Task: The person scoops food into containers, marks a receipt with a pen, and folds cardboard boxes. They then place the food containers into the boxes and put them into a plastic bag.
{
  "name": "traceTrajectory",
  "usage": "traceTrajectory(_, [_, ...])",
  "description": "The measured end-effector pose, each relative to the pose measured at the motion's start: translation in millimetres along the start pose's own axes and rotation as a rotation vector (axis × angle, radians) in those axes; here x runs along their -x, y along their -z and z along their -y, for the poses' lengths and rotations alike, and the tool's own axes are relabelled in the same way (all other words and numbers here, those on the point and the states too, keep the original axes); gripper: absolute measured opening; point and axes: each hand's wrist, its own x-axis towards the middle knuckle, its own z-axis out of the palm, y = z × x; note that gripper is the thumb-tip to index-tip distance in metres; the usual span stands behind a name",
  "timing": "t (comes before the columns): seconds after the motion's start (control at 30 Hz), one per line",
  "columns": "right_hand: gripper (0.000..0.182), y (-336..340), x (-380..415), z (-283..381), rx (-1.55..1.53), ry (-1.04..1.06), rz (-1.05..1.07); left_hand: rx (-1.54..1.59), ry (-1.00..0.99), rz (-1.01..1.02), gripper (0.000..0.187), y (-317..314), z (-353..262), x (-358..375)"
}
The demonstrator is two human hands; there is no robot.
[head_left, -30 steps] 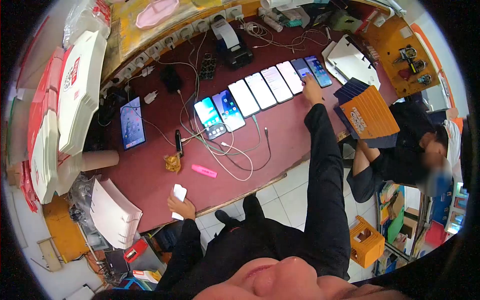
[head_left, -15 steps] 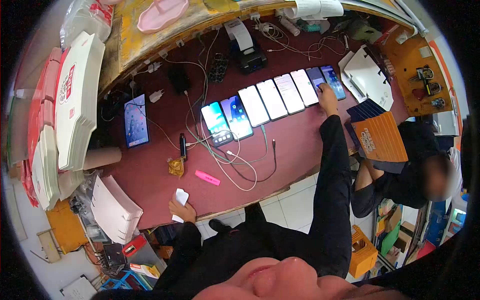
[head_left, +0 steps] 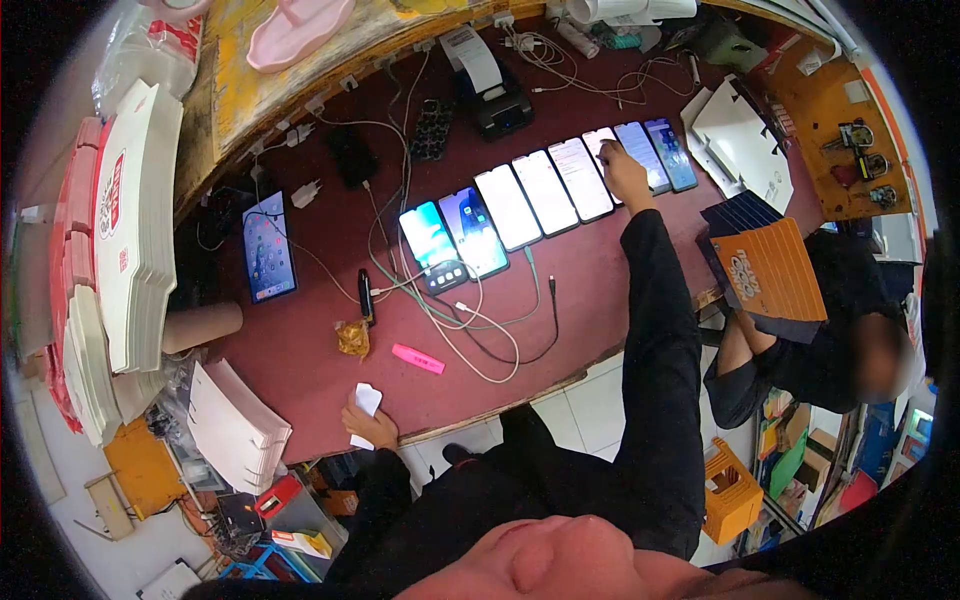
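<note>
My left hand (head_left: 371,427) rests at the table's front edge, with its fingers closed on a folded white paper slip (head_left: 366,402). Over the row of lit phones reaches my right hand (head_left: 627,180), one finger stretched onto the screen of a phone (head_left: 597,139) with a white display and partly covering it. Just right of that hand lie a phone with a pale blue screen (head_left: 641,152) and a blue phone (head_left: 669,153) at the row's end. To the left, several phones with white screens include this phone (head_left: 577,180).
A tablet (head_left: 269,250) lies at the left. Tangled cables, a pink highlighter (head_left: 418,358) and a small printer (head_left: 497,105) are on the red table (head_left: 480,375). White boxes (head_left: 140,230) are stacked at left. Another person (head_left: 790,350) holds an orange-and-black box (head_left: 765,272) at right.
My right hand has moved left along the row to another phone. The phone it was touching now shows a pale blue screen. My left hand still holds the paper slip.
</note>
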Motion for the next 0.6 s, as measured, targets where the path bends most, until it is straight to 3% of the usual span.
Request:
traceTrajectory(0.07, [0.016, 4, -1, -3, 0.003, -0.020, 0.030, 0.019, 0.030, 0.016, 0.058, -5, 0, -4])
traceTrajectory(0.2, [0.015, 24, 34, 15, -0.119, 0.024, -0.340, 0.032, 0.015, 0.007, 0.057, -3, 6, 1])
traceTrajectory(0.3, [0.022, 37, 84, 54, -0.329, 0.022, -0.351, 0.004, 0.048, 0.004, 0.056, -11, 11, 2])
traceTrajectory(0.33, [0.023, 46, 111, 81, -0.382, -0.013, -0.335, -0.022, 0.075, 0.031, 0.056, -10, 12, 4])
traceTrajectory(0.37, [0.028, 38, 140, 88, -0.317, 0.142, -0.320, -0.015, 0.081, 0.034, 0.056, -10, 14, 6])
traceTrajectory(0.4, [0.035, 21, 177, 100, -0.339, -0.053, -0.078, -0.021, 0.052, 0.023, 0.057, -10, 14, 5])
traceTrajectory(0.43, [0.021, 21, 200, 140, -0.344, 0.098, -0.265, -0.028, 0.023, 0.009, 0.057, -10, 14, 6])
traceTrajectory(0.47, [0.025, 27, 231, 168, -0.447, 0.006, 0.032, -0.022, 0.029, 0.002, 0.057, -9, 14, 7])
traceTrajectory(0.5, [0.026, 17, 258, 192, -0.538, 0.091, -0.005, -0.021, 0.017, -0.023, 0.057, -9, 13, 8])
traceTrajectory(0.53, [0.020, 7, 290, 206, -0.589, 0.083, 0.222, -0.021, 0.008, -0.050, 0.057, -8, 12, 8])
traceTrajectory(0.6, [0.012, 7, 339, 263, -0.683, 0.112, 0.232, 0.019, 0.033, -0.066, 0.056, 1, 4, 6])
